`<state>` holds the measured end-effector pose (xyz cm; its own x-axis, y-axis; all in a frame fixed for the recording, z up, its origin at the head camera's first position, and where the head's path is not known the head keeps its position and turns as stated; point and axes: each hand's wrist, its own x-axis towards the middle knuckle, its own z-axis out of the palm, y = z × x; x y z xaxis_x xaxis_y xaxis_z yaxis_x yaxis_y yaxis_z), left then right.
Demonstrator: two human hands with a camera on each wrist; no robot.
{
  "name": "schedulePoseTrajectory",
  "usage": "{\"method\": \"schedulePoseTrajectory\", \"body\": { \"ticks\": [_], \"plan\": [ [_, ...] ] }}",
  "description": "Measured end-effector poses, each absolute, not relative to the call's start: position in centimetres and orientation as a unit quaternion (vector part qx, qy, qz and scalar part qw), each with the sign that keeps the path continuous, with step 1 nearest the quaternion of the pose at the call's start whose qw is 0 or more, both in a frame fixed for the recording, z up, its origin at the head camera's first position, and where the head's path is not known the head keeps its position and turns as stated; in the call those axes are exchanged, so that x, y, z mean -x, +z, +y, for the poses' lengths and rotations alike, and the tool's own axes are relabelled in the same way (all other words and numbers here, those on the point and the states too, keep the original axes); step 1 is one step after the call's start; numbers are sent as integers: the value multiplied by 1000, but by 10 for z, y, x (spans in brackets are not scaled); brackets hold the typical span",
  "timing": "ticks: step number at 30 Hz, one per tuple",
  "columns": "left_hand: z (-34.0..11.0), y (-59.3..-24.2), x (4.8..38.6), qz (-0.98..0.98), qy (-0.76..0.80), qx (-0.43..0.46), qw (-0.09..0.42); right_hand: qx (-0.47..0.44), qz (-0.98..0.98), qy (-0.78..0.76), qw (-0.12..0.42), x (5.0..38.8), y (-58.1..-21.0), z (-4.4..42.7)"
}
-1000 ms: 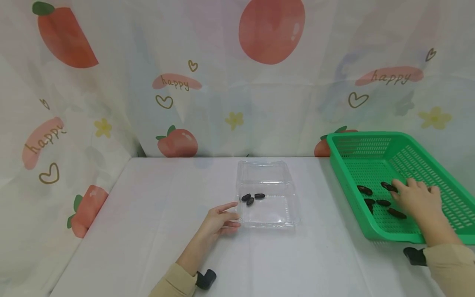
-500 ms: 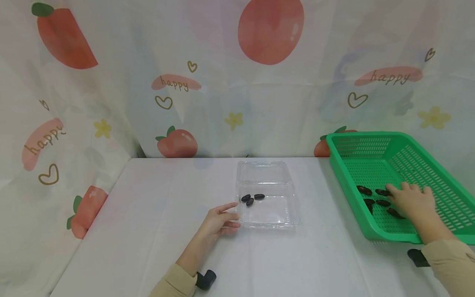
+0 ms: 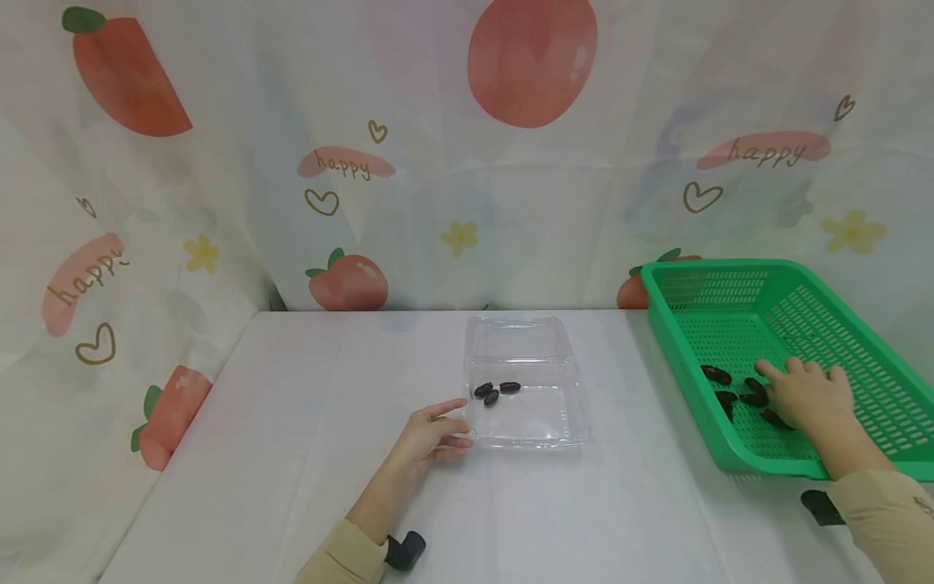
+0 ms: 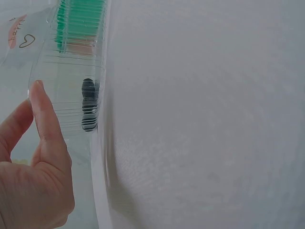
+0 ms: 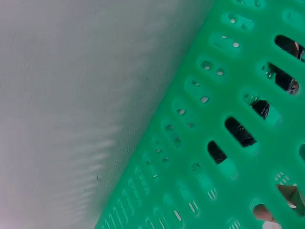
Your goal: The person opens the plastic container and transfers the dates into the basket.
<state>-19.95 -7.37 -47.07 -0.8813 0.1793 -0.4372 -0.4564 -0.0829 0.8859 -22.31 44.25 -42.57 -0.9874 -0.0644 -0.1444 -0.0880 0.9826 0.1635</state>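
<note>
In the head view my left hand (image 3: 430, 434) is at the near left edge of a clear plastic clamshell box (image 3: 525, 418). The left wrist view shows the thumb and a finger of my left hand (image 4: 40, 171) pinching the rim of the box (image 4: 71, 71). Three dark dates (image 3: 510, 388) lie in the box's left part, and its lid stands away from the person. My right hand (image 3: 813, 397) reaches into a green basket (image 3: 686, 414), fingers spread just beside a date (image 3: 756, 388). Its fingertips (image 5: 263, 213) show only partly through the basket's slots.
Several more dates (image 3: 717, 374) lie on the basket's floor, mostly left of my right hand. White cloth (image 3: 350, 381) covers the table. A patterned curtain (image 3: 409, 97) hangs behind and at the left.
My right hand has shifted left in the basket. The date by its fingertips has slid left and turned, and now lies closer to the others. My left hand and the box stay put.
</note>
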Motion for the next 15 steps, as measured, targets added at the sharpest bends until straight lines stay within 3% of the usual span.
{"method": "schedulePoseTrajectory", "body": {
  "ticks": [15],
  "plan": [
    [-74,-467,197,638,732,109,212,52,997,6,-59,220,-401,390]
  ]
}}
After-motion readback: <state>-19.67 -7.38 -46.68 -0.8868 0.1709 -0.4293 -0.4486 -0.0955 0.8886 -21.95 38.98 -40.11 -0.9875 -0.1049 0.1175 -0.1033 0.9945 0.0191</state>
